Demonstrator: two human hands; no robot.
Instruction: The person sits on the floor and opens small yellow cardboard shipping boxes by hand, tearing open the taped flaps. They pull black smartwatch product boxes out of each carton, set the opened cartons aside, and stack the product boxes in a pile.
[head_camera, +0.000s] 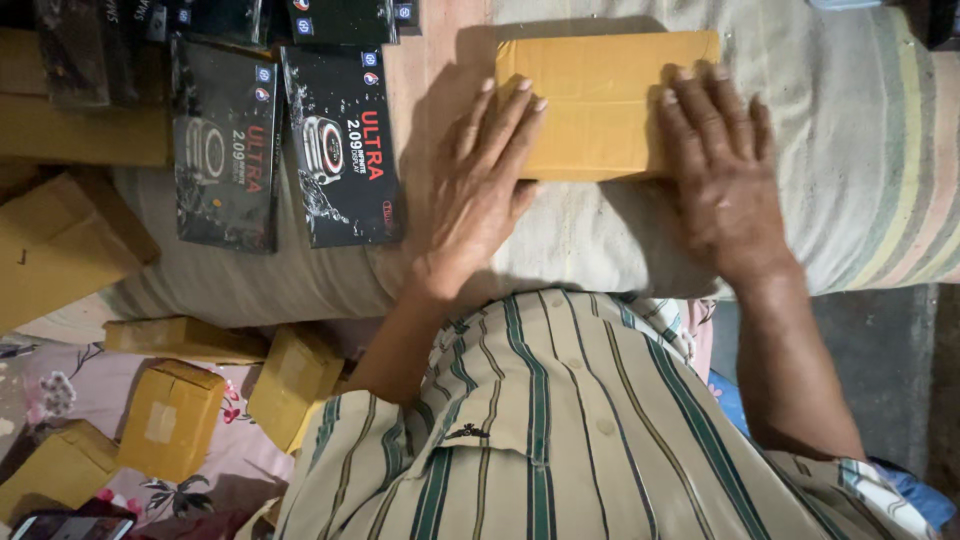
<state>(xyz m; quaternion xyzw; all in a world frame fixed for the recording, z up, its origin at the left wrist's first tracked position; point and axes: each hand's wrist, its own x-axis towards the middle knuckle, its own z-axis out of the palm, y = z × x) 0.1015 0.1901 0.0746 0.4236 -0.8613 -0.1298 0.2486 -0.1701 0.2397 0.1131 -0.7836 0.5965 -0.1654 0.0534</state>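
Observation:
A flat brown cardboard box (600, 100) lies on a pale striped cushion (860, 150) in front of me. My left hand (480, 180) rests flat with spread fingers on the box's near left corner. My right hand (720, 170) lies flat on the box's near right corner, fingers stretched out. Neither hand grips the box; both press down on its top. My striped shirt (560, 430) fills the lower middle of the view.
Two long black product boxes (340, 150) (225, 150) lie on the cushion to the left, with more black boxes (340, 20) behind. Several small brown cartons (170, 415) sit on a floral cloth at lower left. A phone (70, 527) shows at the bottom left.

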